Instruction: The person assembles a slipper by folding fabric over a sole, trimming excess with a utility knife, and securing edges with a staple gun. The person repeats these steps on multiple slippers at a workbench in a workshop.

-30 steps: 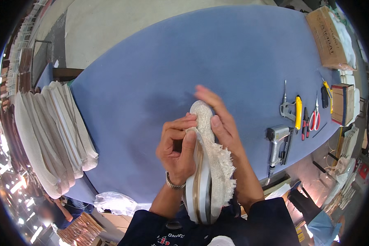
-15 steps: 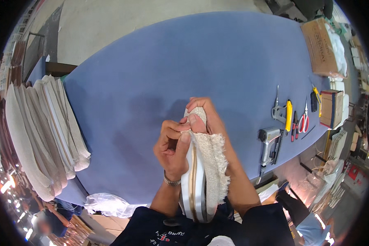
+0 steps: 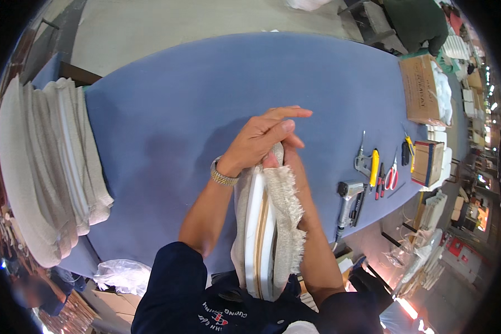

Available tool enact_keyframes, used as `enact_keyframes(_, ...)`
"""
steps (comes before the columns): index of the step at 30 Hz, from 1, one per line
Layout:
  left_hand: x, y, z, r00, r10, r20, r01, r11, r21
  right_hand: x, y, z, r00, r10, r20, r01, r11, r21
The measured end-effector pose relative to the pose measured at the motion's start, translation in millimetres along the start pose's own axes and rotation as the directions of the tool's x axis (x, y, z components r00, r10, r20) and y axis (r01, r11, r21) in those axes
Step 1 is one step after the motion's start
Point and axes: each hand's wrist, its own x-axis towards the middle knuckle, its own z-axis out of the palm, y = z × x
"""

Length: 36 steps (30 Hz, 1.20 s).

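Observation:
A padded panel (image 3: 256,239) stands on edge against my body, its white foam layers and thin brown board showing along the side. Beige fabric (image 3: 284,209) wraps it, and a loose, frayed flap hangs along its right side. My right hand (image 3: 291,157) grips the panel's far end, the thumb pressing on the fabric; its other fingers are mostly hidden. Over that same end lies my left hand (image 3: 257,139), open with fingers stretched to the right. Whether the left palm touches the fabric cannot be made out.
Beige padded panels (image 3: 55,167) stand stacked at the table's left. On the right of the blue table (image 3: 206,83) lie a nail gun (image 3: 349,203), a staple gun (image 3: 363,162), a yellow cutter (image 3: 374,167) and red-handled scissors (image 3: 392,175). A cardboard box (image 3: 420,89) stands behind them.
My left hand has let go of the fabric edge and moved up over the panel's far end, its fingers now straightened. My right hand keeps its hold there.

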Motion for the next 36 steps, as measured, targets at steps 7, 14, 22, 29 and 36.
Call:
enact_keyframes(7,-25,-33,6,0.986,0.16,-0.056,-0.149,0.975,0.163,-32,-9,2,0.998,0.014,-0.055,-0.026,0.975,-0.219)
enact_keyframes(14,-36,-36,14,0.969,0.212,-0.128,-0.193,0.97,0.149,-40,-15,5,0.996,-0.013,-0.091,-0.005,0.982,-0.188)
enact_keyframes(22,-6,0,-22,0.98,-0.157,0.124,0.136,0.977,0.164,-43,-2,11,0.996,-0.036,-0.087,0.026,0.993,-0.113)
enact_keyframes(29,6,-3,-1,0.976,-0.097,0.193,0.067,0.985,0.157,-45,-6,9,0.994,-0.033,-0.104,0.011,0.978,-0.206)
enact_keyframes(36,-16,-26,9,0.987,0.158,0.001,-0.157,0.984,0.088,-78,-23,-17,0.97,-0.229,-0.075,0.163,0.852,-0.497)
